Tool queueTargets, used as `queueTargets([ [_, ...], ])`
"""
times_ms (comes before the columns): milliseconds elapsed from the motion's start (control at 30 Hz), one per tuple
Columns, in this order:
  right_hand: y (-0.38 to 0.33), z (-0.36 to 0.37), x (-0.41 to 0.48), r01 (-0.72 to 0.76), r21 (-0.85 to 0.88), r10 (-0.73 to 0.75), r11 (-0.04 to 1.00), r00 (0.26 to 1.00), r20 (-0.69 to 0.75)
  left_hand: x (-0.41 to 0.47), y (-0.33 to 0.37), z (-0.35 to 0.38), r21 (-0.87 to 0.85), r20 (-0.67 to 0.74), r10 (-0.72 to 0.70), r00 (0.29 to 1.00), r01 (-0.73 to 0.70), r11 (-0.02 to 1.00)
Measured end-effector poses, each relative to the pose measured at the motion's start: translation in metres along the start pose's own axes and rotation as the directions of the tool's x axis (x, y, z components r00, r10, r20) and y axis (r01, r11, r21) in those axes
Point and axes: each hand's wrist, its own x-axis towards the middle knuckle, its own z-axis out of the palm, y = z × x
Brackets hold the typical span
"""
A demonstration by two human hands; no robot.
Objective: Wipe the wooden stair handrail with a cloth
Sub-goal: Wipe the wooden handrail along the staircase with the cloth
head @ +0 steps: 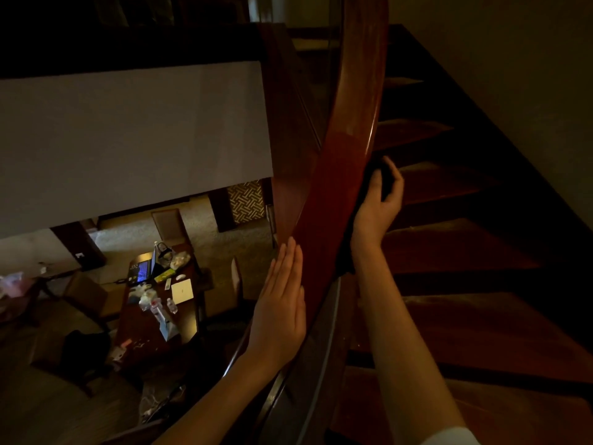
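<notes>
Your right hand is curled round a dark cloth, its grip closed on the bundle and pressing it against the right side of the wooden handrail, about midway along the visible curve. A tail of the cloth hangs down beside your wrist. Your left hand lies flat on the rail's left side, nearer to you, fingers straight and together (its grip holds nothing). Wooden stairs fan out to the right. Far below on the left, a tabletop carries an open laptop and scattered small things.
</notes>
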Motion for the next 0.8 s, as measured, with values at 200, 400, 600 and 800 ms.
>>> queueTargets([
  [200, 0.036, -0.045, -0.12, -0.111, -0.027, 0.112, 0.993, 0.993, 0.028, -0.001, 0.0, 0.001, 0.001, 0.004, -0.02, 1.0, 0.02, 1.0],
  [400, 0.015, -0.016, -0.063, 0.198, -0.024, -0.195, 0.98, 0.975, 0.102, -0.001, 0.0, 0.001, -0.029, 0.008, -0.035, 0.999, 0.035, 0.999],
  [600, 0.009, 0.004, 0.008, 0.024, 0.033, -0.024, 0.999, 1.0, -0.001, -0.001, -0.001, 0.002, -0.041, -0.009, -0.027, 1.0, 0.027, 0.999],
  [800, 0.024, -0.034, -0.105, 0.055, -0.088, -0.051, 0.995, 0.998, 0.046, -0.001, -0.005, 0.007, -0.044, -0.034, -0.017, 0.999, 0.015, 0.999],
])
